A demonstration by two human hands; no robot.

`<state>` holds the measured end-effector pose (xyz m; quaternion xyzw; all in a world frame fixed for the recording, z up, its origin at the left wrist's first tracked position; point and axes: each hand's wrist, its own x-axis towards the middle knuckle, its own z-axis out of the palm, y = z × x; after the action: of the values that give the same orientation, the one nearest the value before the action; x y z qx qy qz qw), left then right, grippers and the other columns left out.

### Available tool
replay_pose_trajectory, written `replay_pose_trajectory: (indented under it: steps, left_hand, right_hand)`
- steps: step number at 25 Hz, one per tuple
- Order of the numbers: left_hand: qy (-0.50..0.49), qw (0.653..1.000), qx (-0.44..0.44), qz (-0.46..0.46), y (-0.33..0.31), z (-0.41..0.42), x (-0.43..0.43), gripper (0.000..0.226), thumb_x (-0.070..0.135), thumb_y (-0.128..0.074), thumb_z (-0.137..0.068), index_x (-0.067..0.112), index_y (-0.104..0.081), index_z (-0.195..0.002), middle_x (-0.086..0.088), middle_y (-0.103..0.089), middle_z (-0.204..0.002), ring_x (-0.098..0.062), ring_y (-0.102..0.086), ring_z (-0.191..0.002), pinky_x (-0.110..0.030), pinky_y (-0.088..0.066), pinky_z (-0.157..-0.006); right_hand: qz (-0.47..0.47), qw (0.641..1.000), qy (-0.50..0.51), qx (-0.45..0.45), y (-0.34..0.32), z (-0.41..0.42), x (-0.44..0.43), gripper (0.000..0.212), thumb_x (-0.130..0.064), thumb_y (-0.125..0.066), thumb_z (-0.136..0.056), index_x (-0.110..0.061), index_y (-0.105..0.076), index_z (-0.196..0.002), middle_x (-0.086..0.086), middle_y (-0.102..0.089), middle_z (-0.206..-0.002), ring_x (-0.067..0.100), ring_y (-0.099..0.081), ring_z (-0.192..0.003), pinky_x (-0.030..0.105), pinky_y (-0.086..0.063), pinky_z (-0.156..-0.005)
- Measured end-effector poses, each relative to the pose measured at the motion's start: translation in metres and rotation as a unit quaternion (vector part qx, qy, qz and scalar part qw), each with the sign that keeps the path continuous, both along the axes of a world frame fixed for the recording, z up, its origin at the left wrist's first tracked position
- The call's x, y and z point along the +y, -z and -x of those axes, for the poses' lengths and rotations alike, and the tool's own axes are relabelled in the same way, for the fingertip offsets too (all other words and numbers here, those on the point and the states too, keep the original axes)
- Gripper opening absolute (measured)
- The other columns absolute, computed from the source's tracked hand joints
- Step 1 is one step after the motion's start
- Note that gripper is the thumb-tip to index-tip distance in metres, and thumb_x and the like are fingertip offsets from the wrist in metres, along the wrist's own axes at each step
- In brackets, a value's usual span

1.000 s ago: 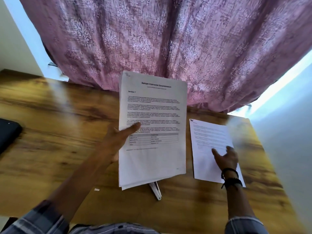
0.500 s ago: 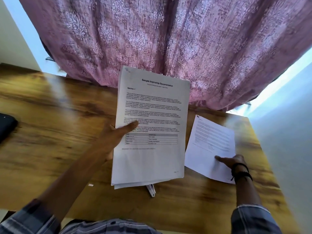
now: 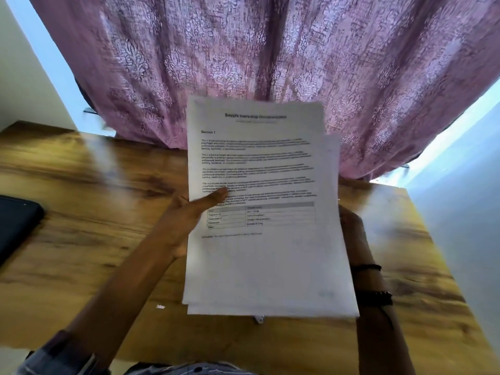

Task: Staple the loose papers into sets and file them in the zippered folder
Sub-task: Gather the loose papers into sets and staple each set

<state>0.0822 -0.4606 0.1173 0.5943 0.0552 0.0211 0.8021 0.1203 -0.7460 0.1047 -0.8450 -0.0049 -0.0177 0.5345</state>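
My left hand [image 3: 189, 215] grips a stack of printed papers [image 3: 259, 253] above the wooden table, thumb pressed on the front page. A single loose sheet [image 3: 332, 158] now sits against the stack's right side, its edge sticking out past the front page. My right hand [image 3: 350, 220] holds that sheet at the right edge, with its fingers hidden behind the paper. Only the tip of the white stapler [image 3: 259, 319] shows on the table below the stack. The dark zippered folder [image 3: 16, 226] lies at the table's left edge.
A pink patterned curtain [image 3: 270, 63] hangs over the far side of the wooden table [image 3: 94, 253]. A small white scrap [image 3: 160, 306] lies on the table near my left forearm. The table's right edge [image 3: 443, 253] drops off beside a pale wall.
My right hand has lifted the single sheet off the table and brought it left against the stack. The stack has shifted slightly right and nearer, now covering most of the stapler.
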Motion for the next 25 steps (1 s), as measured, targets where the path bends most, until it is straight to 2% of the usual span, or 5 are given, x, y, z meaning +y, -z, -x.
replay_pose_trajectory:
  steps: [3, 6, 9, 16, 25]
  left_hand:
    - [-0.041, 0.998, 0.049, -0.017, 0.016, -0.004, 0.012, 0.033, 0.015, -0.071, -0.085, 0.013, -0.067, -0.118, -0.005, -0.073, -0.112, -0.027, -0.070, -0.102, -0.048, -0.054, -0.093]
    - [-0.072, 0.994, 0.086, 0.003, 0.029, 0.002, 0.028, 0.035, 0.013, -0.073, -0.083, 0.012, -0.068, -0.118, -0.006, -0.073, -0.110, -0.028, -0.070, -0.101, -0.047, -0.054, -0.092]
    - [-0.065, 0.990, 0.121, 0.026, 0.040, 0.011, 0.038, 0.036, 0.011, -0.072, -0.083, 0.010, -0.067, -0.119, -0.010, -0.073, -0.111, -0.031, -0.071, -0.098, -0.045, -0.056, -0.085]
    - [-0.003, 0.969, 0.201, 0.144, 0.058, 0.028, 0.048, 0.029, 0.016, -0.060, -0.092, 0.013, -0.066, -0.120, -0.016, -0.071, -0.114, -0.035, -0.069, -0.103, -0.048, -0.057, -0.086]
    - [0.026, 0.951, 0.172, 0.254, 0.057, 0.041, 0.078, 0.036, 0.020, -0.054, -0.093, 0.009, -0.063, -0.126, -0.017, -0.066, -0.124, -0.033, -0.068, -0.102, -0.045, -0.057, -0.086]
  right_hand:
    - [-0.166, 0.980, -0.099, 0.042, -0.006, 0.012, 0.024, 0.026, 0.000, -0.070, -0.083, -0.008, -0.069, -0.107, 0.004, -0.076, -0.097, 0.015, -0.073, -0.086, 0.027, -0.057, -0.068]
    - [-0.282, 0.944, -0.109, 0.129, 0.007, 0.017, 0.028, 0.045, -0.026, -0.078, -0.075, -0.012, -0.066, -0.116, 0.017, -0.070, -0.114, 0.034, -0.070, -0.099, 0.045, -0.059, -0.077]
    - [-0.352, 0.905, -0.115, 0.208, 0.018, 0.022, 0.033, 0.035, -0.016, -0.058, -0.092, -0.011, -0.059, -0.127, 0.019, -0.065, -0.124, 0.041, -0.064, -0.108, 0.058, -0.054, -0.088]
    - [-0.348, 0.898, -0.112, 0.246, 0.018, 0.027, 0.070, 0.027, -0.019, -0.057, -0.092, -0.008, -0.067, -0.116, 0.019, -0.066, -0.121, 0.031, -0.070, -0.093, 0.040, -0.060, -0.078]
    - [-0.347, 0.898, -0.136, 0.234, 0.021, 0.012, 0.093, 0.037, -0.022, -0.065, -0.085, -0.007, -0.066, -0.119, 0.024, -0.062, -0.126, 0.040, -0.062, -0.108, 0.052, -0.050, -0.094]
